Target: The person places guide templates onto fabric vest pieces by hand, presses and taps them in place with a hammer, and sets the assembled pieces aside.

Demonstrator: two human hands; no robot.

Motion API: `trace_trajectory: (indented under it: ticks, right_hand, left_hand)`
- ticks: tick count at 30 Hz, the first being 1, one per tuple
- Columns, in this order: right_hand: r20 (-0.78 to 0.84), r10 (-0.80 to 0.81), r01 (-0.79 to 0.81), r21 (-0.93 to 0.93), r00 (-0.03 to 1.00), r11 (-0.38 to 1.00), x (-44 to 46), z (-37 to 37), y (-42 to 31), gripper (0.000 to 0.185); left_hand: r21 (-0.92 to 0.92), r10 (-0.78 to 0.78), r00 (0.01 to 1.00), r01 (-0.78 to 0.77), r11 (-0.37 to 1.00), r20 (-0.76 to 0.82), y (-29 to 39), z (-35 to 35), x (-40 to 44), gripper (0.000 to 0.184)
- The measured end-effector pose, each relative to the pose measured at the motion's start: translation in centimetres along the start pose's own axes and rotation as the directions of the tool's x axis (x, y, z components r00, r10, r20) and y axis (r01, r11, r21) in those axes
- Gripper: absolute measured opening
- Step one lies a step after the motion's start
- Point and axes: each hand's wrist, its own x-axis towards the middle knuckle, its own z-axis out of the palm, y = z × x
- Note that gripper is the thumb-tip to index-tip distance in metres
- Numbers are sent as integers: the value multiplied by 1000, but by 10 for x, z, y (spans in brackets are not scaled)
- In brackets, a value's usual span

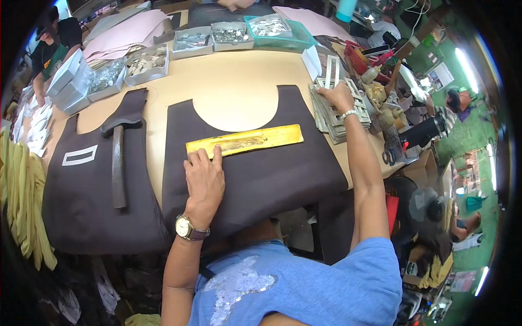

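My left hand, with a watch at the wrist, rests on the lower left edge of a yellow strip, its fingers spread. That strip lies across a dark fabric panel with a curved neckline. At the right, my right hand reaches to a stack of pale rectangular frames, its fingers closed around the end of an upright frame piece. On the left, a hammer lies on a second dark panel, beside a white rectangular frame.
Boxes of small parts line the back of the table, next to a teal tray. Scissors and a red basket are at the right. Yellow cloth hangs at the left. A person is at the far left.
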Motion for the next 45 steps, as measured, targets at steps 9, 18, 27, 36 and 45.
trace_trajectory:
  ticks: [9, 18, 27, 36, 45]
  right_hand:
    - [283, -95, -9, 346, 954, 938, 8, -19, 17, 42]
    - [-213, -250, 279, 123, 945, 952, 2, 3, 24, 56]
    - [-193, -347, 267, -347, 918, 899, -17, -12, -1, 18]
    - [-240, -479, 344, -444, 844, 828, -19, 4, 9, 18]
    - [-175, -598, 479, -445, 782, 757, -20, 6, 23, 10]
  left_hand:
    - [-19, -9, 1000, 9, 1000, -10, 0, 1, -1, 45]
    - [-26, -7, 1000, 7, 1000, 16, 1, 1, -1, 42]
    - [3, -1, 999, 1, 1000, -36, 1, 0, -2, 44]
    - [-14, -29, 998, 30, 999, 57, 2, 2, -2, 45]
    - [-25, -10, 999, 11, 1000, 51, 2, 0, -2, 44]
